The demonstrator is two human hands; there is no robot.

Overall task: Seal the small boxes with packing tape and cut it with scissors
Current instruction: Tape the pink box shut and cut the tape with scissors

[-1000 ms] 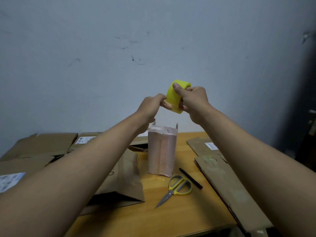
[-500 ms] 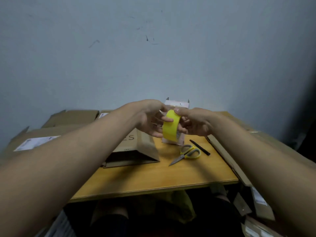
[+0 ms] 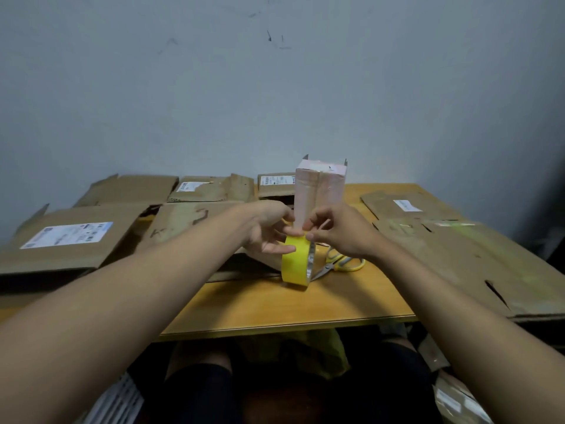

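- Head view looks down over two bare forearms reaching out above a wooden tabletop.
- Left hand and right hand meet at the top of a yellow tape roll, which is held on edge just above the tabletop.
- Left fingers lie against the roll's yellow outer face, with the thumb near its top edge; they look only lightly curled round it.
- Right fingers are bent in and pinch at the roll's top edge, right where the left thumb is.
- Behind the hands a small pinkish box stands upright on the tabletop, already wrapped in tape, with two small flaps poking up at its top corners.
- Yellow-handled scissors lie flat just to the right of the roll, partly hidden by the right hand.
- Flattened cardboard boxes with white shipping labels cover the left and back of the tabletop.
- More flattened cardboard lies along the right side and overhangs the edge.
- A grey wall with a few dark scuffs rises behind.
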